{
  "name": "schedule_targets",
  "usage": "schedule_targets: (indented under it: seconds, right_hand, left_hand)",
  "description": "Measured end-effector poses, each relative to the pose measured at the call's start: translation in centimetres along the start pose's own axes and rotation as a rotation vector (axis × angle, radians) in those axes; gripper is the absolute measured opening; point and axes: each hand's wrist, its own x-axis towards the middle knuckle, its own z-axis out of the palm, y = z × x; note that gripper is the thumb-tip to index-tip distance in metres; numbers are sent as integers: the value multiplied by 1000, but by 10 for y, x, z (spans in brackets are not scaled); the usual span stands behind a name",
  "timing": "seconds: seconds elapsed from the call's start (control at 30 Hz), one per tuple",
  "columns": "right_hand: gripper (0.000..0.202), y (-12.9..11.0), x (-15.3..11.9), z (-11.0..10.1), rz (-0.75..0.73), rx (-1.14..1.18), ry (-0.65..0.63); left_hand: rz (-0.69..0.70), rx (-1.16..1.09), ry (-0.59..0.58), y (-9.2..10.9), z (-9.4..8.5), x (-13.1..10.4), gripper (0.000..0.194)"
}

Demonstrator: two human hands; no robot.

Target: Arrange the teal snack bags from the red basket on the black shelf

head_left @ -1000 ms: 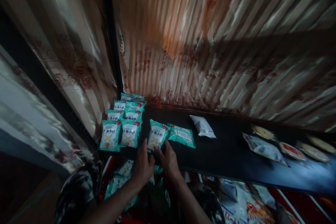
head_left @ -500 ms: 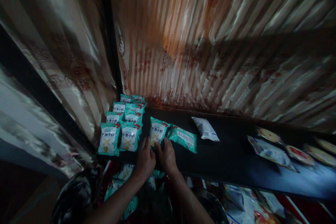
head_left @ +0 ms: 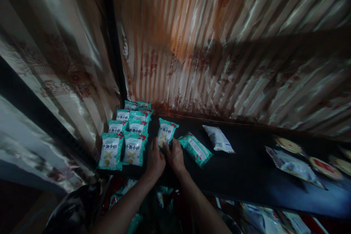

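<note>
A teal-and-white snack bag point(head_left: 166, 131), printed with Chinese characters and yellow snack pieces, is held upright over the black shelf. My left hand point(head_left: 156, 159) grips its lower left side, and my right hand point(head_left: 175, 155) closes on its lower right side with the thumb in front. Just right of my right hand, another teal bag point(head_left: 195, 148) lies tilted with its back label up. To the left, several matching bags point(head_left: 134, 149) stand in two columns running back to the wall.
A white bag point(head_left: 218, 138) lies on the black shelf point(head_left: 241, 168), with another white bag point(head_left: 294, 166) and round packs point(head_left: 325, 167) farther right. Below the front edge are more packets point(head_left: 263, 217). A dark post point(head_left: 111, 33) and wrinkled sheeting point(head_left: 186, 44) bound the back left.
Both hands have moved the held bag slightly up and back. The teal bag on the right has turned to a steeper slant. The view has shifted a little.
</note>
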Motion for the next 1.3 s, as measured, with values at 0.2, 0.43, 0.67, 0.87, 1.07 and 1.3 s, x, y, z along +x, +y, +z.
schedule_targets:
  seconds: [0.2, 0.43, 0.67, 0.87, 1.07, 1.3]
  right_hand:
    - [33, 6, 22, 7, -31, -9, 26]
    - [35, 4, 45, 14, -24, -93, -11]
    - [32, 2, 64, 23, 21, -170, -8]
    - [34, 1, 81, 26, 68, -218, -49]
    - [37, 0, 98, 28, 122, -225, -88]
    - [36, -8, 111, 36, 171, -206, -127]
  left_hand:
    - [23, -51, 50, -3, 16, 14, 66]
    - [-5, -20, 84, 2, 20, 35, 61]
    - [-19, 4, 117, 2, 21, 57, 60]
    - [-34, 32, 91, 1, 25, 70, 59]
    - [-51, 58, 98, 2, 26, 83, 57]
    - [-130, 66, 126, 3, 27, 92, 55]
